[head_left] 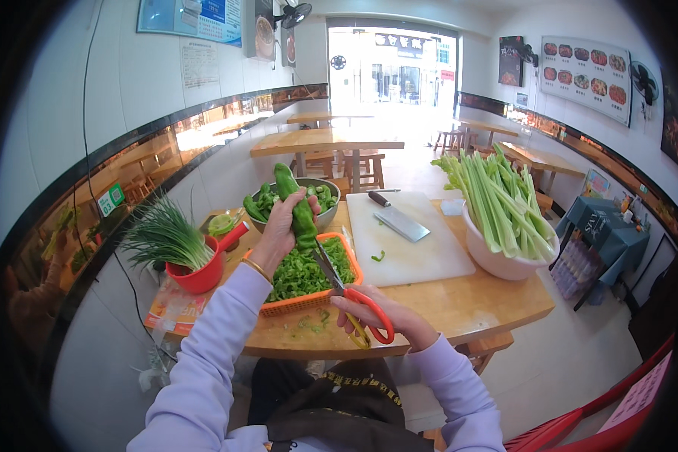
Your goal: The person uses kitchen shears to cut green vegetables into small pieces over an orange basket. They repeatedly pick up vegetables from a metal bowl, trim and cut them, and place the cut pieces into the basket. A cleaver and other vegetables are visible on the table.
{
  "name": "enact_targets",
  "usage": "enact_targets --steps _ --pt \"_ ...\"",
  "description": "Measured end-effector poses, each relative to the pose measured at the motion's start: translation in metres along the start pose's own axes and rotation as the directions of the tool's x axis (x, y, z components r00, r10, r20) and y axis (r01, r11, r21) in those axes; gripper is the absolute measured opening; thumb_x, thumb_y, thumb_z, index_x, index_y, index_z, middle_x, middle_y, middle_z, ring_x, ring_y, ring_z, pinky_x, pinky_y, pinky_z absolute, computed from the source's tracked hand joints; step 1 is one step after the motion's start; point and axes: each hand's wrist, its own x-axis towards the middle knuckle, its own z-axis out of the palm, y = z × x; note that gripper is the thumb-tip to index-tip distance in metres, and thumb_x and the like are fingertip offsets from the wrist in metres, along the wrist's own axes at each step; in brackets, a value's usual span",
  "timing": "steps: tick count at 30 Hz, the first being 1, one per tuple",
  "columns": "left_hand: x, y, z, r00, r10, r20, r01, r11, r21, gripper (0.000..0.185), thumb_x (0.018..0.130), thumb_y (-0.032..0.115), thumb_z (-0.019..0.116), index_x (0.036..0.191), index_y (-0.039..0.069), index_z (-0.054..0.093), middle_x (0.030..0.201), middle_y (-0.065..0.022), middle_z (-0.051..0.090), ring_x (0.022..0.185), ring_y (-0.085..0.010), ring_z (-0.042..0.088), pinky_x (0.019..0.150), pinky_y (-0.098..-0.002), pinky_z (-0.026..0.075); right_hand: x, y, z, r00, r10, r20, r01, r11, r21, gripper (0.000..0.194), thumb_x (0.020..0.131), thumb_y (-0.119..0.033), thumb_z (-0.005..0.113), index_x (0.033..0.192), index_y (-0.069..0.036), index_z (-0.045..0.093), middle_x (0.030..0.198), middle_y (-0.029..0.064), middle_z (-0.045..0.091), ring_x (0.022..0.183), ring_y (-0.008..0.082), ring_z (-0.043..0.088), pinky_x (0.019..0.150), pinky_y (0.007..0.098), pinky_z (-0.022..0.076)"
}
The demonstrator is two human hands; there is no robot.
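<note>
My left hand grips a long green pepper, held tilted above an orange plastic basket. Whether this is one pepper or two together is unclear. Cut green pepper pieces fill the basket. In my right hand is a pair of scissors with one red and one yellow handle. Its blades point up and left, their tips at the pepper's lower end. Just behind my left hand stands a metal bowl of whole green peppers, partly hidden by that hand.
On the wooden table, a white cutting board carries a cleaver and a pepper scrap. Celery stands in a white bowl at right. Scallion-like greens fill a red handled pot at left.
</note>
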Motion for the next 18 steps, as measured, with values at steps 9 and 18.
enact_targets --steps 9,18 --pt "0.002 -0.006 0.021 0.997 -0.077 -0.015 0.075 0.992 -0.102 0.019 0.097 0.024 0.065 0.101 0.008 0.056 0.086 -0.005 0.064 0.073 -0.0174 0.064 0.063 -0.033 0.057 -0.002 0.014 0.013 0.951 -0.198 -0.237 0.187 0.98 -0.067 0.043 0.1 -0.038 0.058 0.116 0.002 0.056 0.078 0.0075 0.063 0.066 0.0149 0.065 0.061 0.0289 0.0537" --pt "0.007 -0.018 0.055 1.0 0.002 0.03 -0.004 0.998 0.06 0.033 0.096 0.039 0.066 0.102 0.01 0.051 0.084 -0.0035 0.059 0.068 -0.0158 0.062 0.061 -0.0319 0.056 -0.012 0.029 -0.004 0.921 -0.208 -0.33 0.145 0.968 -0.206 0.041 0.1 -0.034 0.057 0.121 0.001 0.056 0.07 0.0039 0.059 0.06 0.0122 0.059 0.055 0.029 0.0488"
